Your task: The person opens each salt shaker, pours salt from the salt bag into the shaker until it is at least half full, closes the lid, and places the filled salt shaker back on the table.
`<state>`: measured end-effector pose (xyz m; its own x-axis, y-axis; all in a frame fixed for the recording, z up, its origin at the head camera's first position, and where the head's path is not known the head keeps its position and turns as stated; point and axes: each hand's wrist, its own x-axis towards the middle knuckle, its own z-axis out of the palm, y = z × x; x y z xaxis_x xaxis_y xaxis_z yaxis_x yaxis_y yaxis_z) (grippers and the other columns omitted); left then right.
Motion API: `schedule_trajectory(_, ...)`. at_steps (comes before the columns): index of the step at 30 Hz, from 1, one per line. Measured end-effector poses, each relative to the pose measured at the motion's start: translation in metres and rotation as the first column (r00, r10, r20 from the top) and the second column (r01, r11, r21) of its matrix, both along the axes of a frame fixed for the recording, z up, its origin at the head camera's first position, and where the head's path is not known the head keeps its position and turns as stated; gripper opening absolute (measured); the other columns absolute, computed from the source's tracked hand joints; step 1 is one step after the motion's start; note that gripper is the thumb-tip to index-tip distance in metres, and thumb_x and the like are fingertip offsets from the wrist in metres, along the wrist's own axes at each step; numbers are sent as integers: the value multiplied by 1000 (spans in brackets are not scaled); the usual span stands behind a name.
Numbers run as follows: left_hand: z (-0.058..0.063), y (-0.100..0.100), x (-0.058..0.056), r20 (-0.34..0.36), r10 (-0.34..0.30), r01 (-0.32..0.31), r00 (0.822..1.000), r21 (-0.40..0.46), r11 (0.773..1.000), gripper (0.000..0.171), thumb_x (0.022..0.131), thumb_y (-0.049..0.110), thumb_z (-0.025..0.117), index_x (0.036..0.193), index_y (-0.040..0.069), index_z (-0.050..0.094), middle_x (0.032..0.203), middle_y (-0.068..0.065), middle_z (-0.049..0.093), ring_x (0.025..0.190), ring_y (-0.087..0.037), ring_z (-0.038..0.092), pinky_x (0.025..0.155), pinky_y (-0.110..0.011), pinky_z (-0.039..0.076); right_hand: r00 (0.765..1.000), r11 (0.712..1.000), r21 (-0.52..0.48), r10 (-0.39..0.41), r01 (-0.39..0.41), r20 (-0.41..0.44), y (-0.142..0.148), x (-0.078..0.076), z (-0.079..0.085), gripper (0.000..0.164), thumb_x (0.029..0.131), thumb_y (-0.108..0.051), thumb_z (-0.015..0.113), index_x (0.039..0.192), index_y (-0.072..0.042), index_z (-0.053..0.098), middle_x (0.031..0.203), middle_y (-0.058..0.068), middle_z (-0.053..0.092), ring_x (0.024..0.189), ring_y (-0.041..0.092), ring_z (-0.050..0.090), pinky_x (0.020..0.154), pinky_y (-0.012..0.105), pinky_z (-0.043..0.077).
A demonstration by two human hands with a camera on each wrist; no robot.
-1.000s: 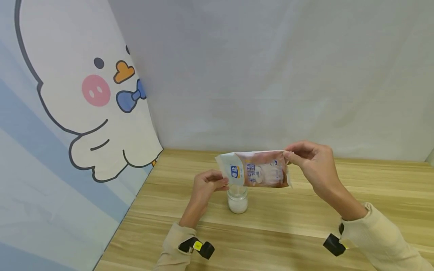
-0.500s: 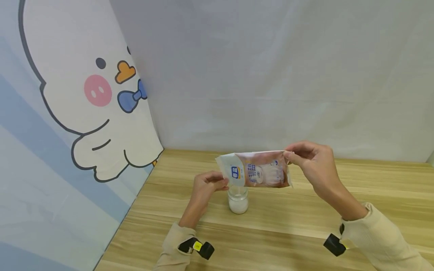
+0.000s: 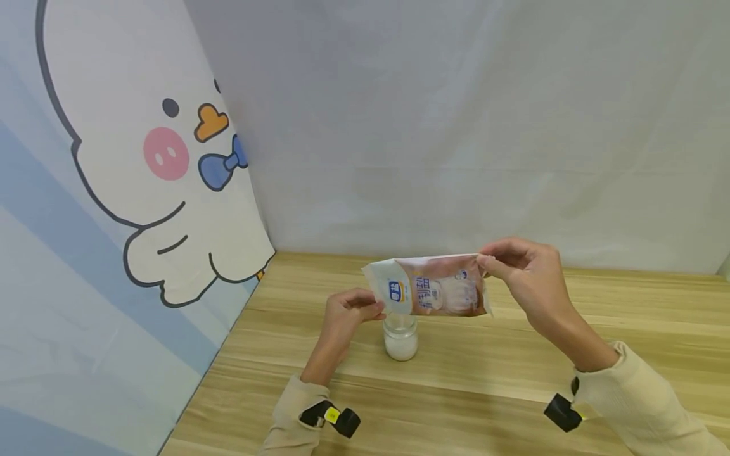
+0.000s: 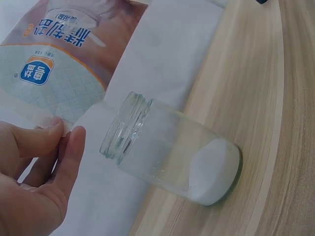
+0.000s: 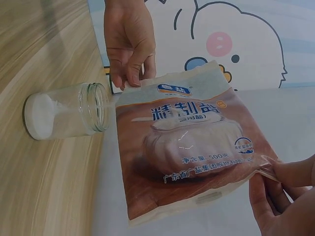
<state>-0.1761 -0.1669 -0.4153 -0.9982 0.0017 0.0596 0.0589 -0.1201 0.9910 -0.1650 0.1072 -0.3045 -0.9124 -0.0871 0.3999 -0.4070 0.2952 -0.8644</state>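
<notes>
A pink-and-pale-blue salt bag (image 3: 439,285) is held tilted on its side above the table. My left hand (image 3: 349,310) pinches the bag's pale top end at its lower corner, seen close up in the left wrist view. At the other end, my right hand (image 3: 527,275) grips the bag's upper bottom corner between thumb and fingers. Below the pale end stands an upright, lidless glass jar (image 4: 172,152) with white salt (image 4: 214,172) in its bottom. In the right wrist view, a faint whitish streak shows between the bag's lower corner and the jar mouth (image 5: 101,105).
The wood-grain table (image 3: 456,386) runs back to a grey-white sheet (image 3: 456,126). On the left rises a blue panel with a white cartoon bird (image 3: 114,158). Black wrist cameras (image 3: 345,421) are strapped over beige sleeves (image 3: 644,392).
Both hands and the bag stay almost still over the jar. The head view has shifted slightly, so the cartoon bird sits a little further right.
</notes>
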Motion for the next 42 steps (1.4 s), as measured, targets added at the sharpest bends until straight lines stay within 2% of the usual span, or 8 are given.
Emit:
schedule_trajectory(14,6,0,5,7,-2,2,1000,8,1000,14,81,-6,69,93,-12,66,86,-14,66,77,-21,66,76,-37,59,1000,1000,20,-11,11,-3,-2,4,6,19,90,-13,67,93,5,68,83,2,67,75,12,62,69,18,55)
schedule_trajectory(27,6,0,5,4,-5,5,1000,8,1000,14,81,-6,69,93,-11,66,86,-14,66,77,-22,66,75,-38,59,1000,1000,11,-10,10,0,-2,5,7,19,90,-13,66,93,6,68,84,2,67,75,12,62,70,18,55)
schedule_trajectory(42,-1,4,2,8,8,-8,1000,-9,1000,14,80,-7,69,93,-12,65,84,-14,66,81,-32,66,74,-38,60,1000,1000,-5,-15,15,-7,2,2,-6,19,89,-13,67,93,6,68,84,3,66,76,11,62,70,18,54)
